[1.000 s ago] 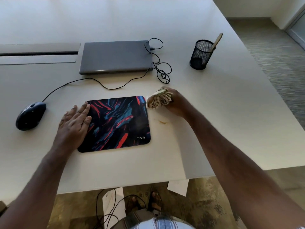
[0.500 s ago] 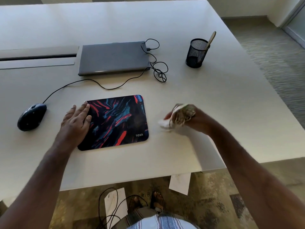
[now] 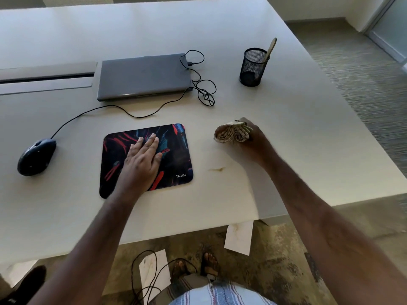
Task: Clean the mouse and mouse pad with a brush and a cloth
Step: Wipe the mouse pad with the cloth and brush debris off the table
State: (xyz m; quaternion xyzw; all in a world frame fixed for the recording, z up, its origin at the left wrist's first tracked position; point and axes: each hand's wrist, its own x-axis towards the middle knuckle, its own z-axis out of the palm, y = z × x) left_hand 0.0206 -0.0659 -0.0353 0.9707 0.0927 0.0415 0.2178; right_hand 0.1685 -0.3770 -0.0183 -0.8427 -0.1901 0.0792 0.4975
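A dark mouse pad (image 3: 176, 150) with red and blue streaks lies on the white table (image 3: 286, 119). My left hand (image 3: 141, 161) rests flat on the pad's middle, fingers straight. To the pad's right, my right hand (image 3: 253, 142) grips a bunched striped cloth (image 3: 231, 134) just above or on the table. A black wired mouse (image 3: 36, 156) sits left of the pad, apart from both hands. A wooden brush handle (image 3: 271, 48) sticks out of a black mesh cup (image 3: 253, 67) at the back right.
A shut grey laptop (image 3: 143, 77) lies behind the pad, with the mouse cable (image 3: 204, 93) coiled at its right. A small brown stain (image 3: 217, 169) marks the table right of the pad. The table's front edge is near; papers and cables lie on the floor below.
My left hand slid from the pad's left edge onto its middle. My right hand with the cloth swung from the pad's top right corner out onto the table to its right.
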